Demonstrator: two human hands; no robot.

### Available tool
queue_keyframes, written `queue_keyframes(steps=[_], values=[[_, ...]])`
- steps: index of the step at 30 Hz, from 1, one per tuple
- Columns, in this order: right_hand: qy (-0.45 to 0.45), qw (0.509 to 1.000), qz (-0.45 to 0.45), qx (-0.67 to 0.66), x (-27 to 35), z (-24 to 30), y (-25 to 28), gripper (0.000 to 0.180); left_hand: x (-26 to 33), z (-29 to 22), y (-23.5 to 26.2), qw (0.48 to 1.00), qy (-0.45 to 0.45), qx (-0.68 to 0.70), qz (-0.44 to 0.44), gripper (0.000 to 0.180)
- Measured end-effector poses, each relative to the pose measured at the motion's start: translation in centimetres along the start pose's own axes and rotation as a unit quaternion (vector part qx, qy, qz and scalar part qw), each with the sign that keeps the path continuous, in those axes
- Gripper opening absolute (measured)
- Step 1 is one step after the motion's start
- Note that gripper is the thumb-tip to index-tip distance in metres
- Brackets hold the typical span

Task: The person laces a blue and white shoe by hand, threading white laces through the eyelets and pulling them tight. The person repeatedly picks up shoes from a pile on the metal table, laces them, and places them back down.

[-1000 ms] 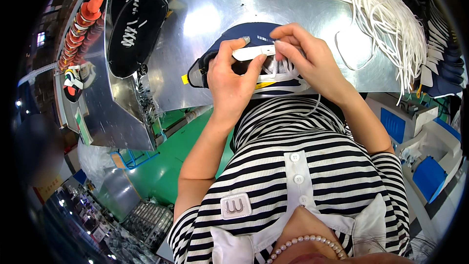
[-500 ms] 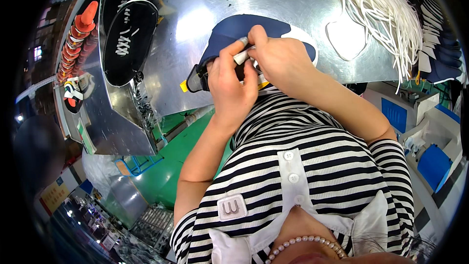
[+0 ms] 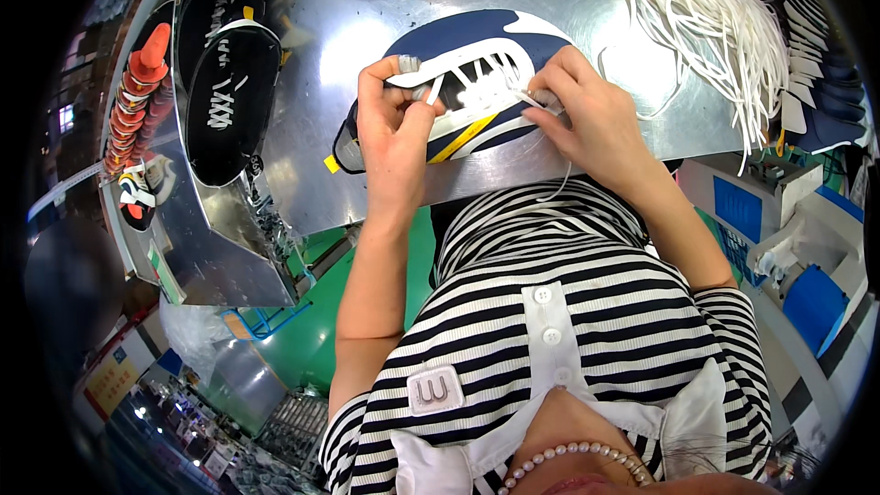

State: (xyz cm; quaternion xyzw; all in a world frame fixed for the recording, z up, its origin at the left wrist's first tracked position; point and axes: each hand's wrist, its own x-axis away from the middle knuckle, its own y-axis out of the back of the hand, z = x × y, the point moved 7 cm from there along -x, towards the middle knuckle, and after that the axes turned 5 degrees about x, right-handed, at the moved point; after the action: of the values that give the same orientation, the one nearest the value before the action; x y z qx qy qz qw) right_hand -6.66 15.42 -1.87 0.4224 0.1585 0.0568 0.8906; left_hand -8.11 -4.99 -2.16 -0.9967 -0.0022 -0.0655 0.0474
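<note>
A navy and white shoe upper (image 3: 435,40) with yellow trim lies on the metal table, its eyelet opening facing up. A white shoelace (image 3: 438,88) zigzags across that opening. My left hand (image 3: 392,133) is closed on the upper's edge at the left end of the eyelet row, thumb and fingers pinching it near the lace. At the other end of the opening, my right hand (image 3: 596,124) pinches the lace between thumb and fingers. A loose lace end hangs below this hand toward the table's near edge. The fingertips partly hide the lace where it is gripped.
A pile of white laces (image 3: 706,23) covers the back right of the metal table (image 3: 316,142). Laced black uppers (image 3: 234,105) are stacked on the left, beside a column of red pieces (image 3: 139,96). More dark uppers (image 3: 830,105) line the far right.
My hands were close together over the upper; now they are apart, the right one drawn rightward with lace. The upper has turned so its laced opening shows.
</note>
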Motion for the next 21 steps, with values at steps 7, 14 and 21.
queue_keyframes(steps=[7,14,21], values=[[0.011,0.996,-0.058,-0.071,-0.3,0.8,1.1,0.020,3.8,-4.7,-4.4,0.795,-0.258,-0.545,0.070,0.048],[0.087,0.936,0.274,-0.201,6.1,2.8,-0.4,0.007,0.3,-3.1,-2.9,0.848,-0.273,-0.455,0.000,0.015],[-0.192,0.922,0.060,-0.331,0.1,-1.7,-2.0,0.021,2.1,-3.7,-5.1,0.889,-0.266,-0.366,0.069,0.015]])
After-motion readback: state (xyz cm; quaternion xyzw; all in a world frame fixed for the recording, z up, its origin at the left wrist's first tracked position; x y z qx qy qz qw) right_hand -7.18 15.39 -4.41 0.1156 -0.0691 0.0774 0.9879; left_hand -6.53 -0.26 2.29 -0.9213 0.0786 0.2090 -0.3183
